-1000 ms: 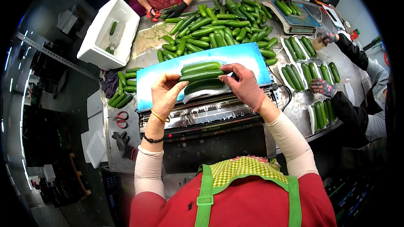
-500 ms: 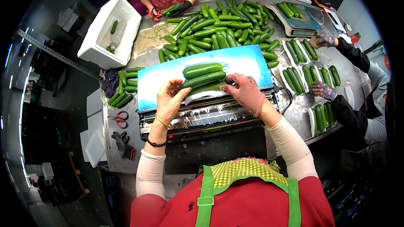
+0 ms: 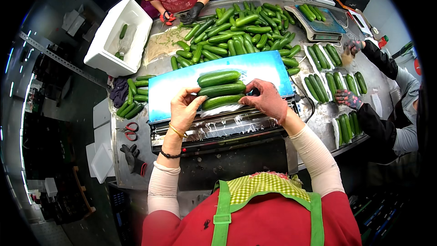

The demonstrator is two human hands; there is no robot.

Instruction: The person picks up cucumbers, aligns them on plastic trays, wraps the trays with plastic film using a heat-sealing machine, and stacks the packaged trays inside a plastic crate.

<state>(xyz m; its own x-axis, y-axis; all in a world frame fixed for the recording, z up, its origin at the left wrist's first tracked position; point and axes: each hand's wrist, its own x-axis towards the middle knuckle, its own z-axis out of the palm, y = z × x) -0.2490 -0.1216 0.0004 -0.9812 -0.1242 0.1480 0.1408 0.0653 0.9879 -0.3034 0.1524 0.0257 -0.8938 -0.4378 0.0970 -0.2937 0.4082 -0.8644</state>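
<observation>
Three cucumbers point(image 3: 221, 89) lie side by side on a white tray point(image 3: 209, 111), whose near edge pokes out beneath them. They rest at the near edge of a wrapping machine with a blue top plate point(image 3: 170, 93). My bare left hand point(image 3: 183, 107) holds the left ends, its thumb at the tip of the middle cucumber. My right hand point(image 3: 266, 101), in a thin reddish glove, curls round the right ends of the middle and near cucumbers. Torn clear film point(image 3: 223, 123) hangs at the machine's front; what lies under my fingertips is hidden.
Beyond the machine is a heap of cucumbers point(image 3: 241, 32). A white foam box point(image 3: 102, 50), red-handled scissors point(image 3: 131, 130) and a dark glove point(image 3: 133, 159) are on the left. Trayed cucumbers point(image 3: 316, 86) and a co-worker's gloved hands point(image 3: 349, 99) are on the right; a scale point(image 3: 318, 27) stands far right.
The near cucumber now shows in full, turned or shifted slightly toward me. My right hand has moved a little nearer. The co-worker at far left has let go of a cucumber.
</observation>
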